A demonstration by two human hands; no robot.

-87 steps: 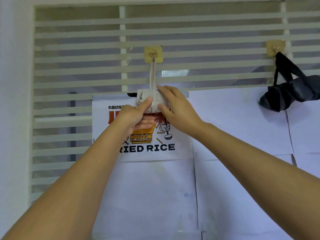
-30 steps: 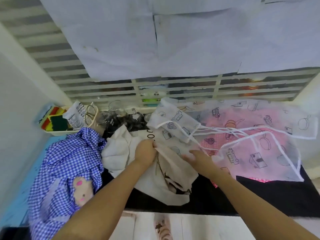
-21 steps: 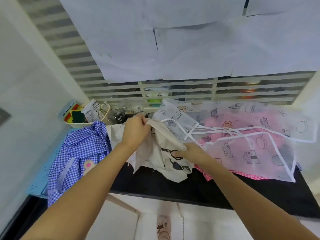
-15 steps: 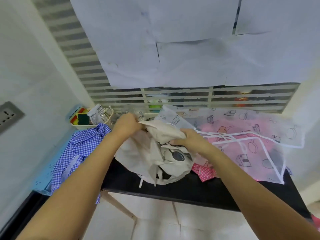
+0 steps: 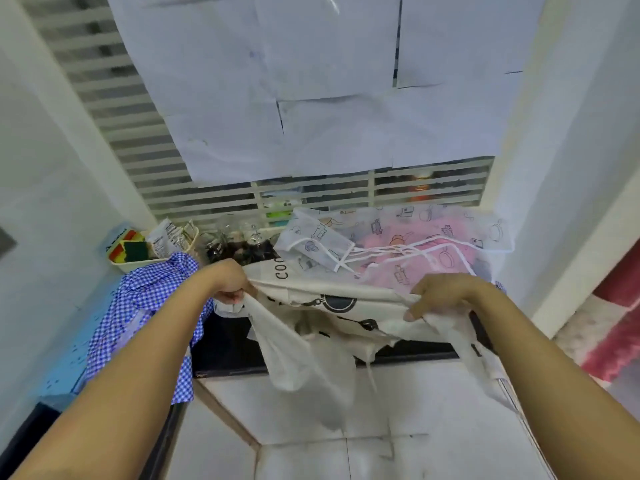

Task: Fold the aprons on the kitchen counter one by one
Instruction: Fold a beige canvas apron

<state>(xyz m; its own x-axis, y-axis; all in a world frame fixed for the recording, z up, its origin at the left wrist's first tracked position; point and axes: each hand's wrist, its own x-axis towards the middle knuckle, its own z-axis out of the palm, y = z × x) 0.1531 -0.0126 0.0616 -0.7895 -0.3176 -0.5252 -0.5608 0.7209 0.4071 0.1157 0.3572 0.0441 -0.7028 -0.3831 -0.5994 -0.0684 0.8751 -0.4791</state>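
Head camera shows my left hand [image 5: 230,284] and right hand [image 5: 443,294] each pinching an edge of the cream apron [image 5: 311,327], stretched over the front of the counter [image 5: 225,341] with its lower half dangling, so I should pull it taut and level before folding.

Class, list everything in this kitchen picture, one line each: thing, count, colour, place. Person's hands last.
cream apron: 1, cream with black print, held over the counter's front edge
blue checked apron: 1, blue and white, draped at the counter's left
see-through apron: 1, white with dark drawings, back right
pink cloth: 1, pink, under the see-through apron
counter: 1, black, under the aprons
basket: 1, pale, back left corner
sponges: at least 2, green, yellow, red, in the basket
glassware: count unclear, clear, back middle
paper sheets: several, white, above the counter
left hand: 1, grips the cream apron
right hand: 1, pinches it
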